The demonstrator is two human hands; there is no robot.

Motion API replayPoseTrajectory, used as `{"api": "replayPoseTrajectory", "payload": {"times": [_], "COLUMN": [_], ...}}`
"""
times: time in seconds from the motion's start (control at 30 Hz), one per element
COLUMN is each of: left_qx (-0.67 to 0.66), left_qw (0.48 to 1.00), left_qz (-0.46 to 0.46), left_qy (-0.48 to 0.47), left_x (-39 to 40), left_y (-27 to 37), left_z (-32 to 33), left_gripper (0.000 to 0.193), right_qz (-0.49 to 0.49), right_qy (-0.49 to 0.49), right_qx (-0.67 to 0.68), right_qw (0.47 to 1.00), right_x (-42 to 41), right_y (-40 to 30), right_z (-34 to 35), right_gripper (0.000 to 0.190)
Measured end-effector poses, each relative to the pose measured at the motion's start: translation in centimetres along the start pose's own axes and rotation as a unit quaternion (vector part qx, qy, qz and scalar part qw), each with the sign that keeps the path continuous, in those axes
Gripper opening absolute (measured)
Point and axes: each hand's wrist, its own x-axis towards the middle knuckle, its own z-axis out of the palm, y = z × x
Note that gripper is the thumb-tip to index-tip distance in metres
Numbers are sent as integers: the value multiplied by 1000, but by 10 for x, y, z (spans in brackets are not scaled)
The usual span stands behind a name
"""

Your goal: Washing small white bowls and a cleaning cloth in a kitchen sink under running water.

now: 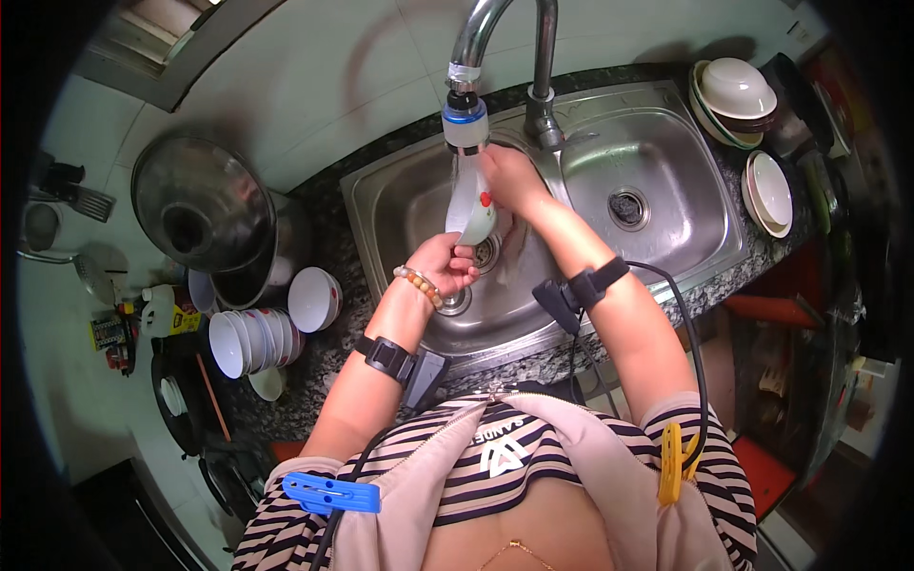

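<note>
Tilted on its side, a white bowl (475, 218) with a red and green pattern is under the running faucet nozzle (465, 125). My left hand (444, 265) grips the bowl's lower rim between thumb and fingers. Up by the nozzle, my right hand (515, 178) is at the bowl's upper part; its fingertips are hidden behind the bowl and nozzle. Water runs down into the bowl. Below it lies the left basin (400, 207) of a stainless steel double sink, with a drain strainer (488, 253) partly hidden by my left hand.
Left of the sink, a row of nested bowls (246, 344), a single bowl (312, 300) and a large metal lid (196, 203) crowd the granite counter (325, 378). The right basin (671, 164) has a dark-clogged drain (628, 207). Stacked dishes (735, 89) and bowls (770, 189) stand at the right.
</note>
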Motion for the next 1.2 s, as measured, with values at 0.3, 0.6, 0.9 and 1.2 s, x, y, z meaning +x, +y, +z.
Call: {"api": "replayPoseTrajectory", "payload": {"times": [0.3, 0.6, 0.9, 1.2], "left_qx": [-106, -22, 34, -93], "left_qw": [989, 999, 997, 987], "left_qz": [78, -24, -26, -80], "left_qy": [74, -21, -65, -102], "left_x": [-14, 1, -20, -10], "left_y": [0, 11, -5, -3], "left_z": [49, -9, -6, -8], "left_gripper": [14, 20, 16, 16], "right_qz": [-365, -319, -66, 2], "right_qy": [234, 182, -107, 94], "right_qx": [-206, -114, 76, -15], "right_qw": [877, 923, 989, 995], "right_x": [-75, -33, 37, -4], "right_y": [-10, -8, 30, -14], "right_z": [50, 38, 0, 5], "right_gripper": [44, 35, 32, 30]}}
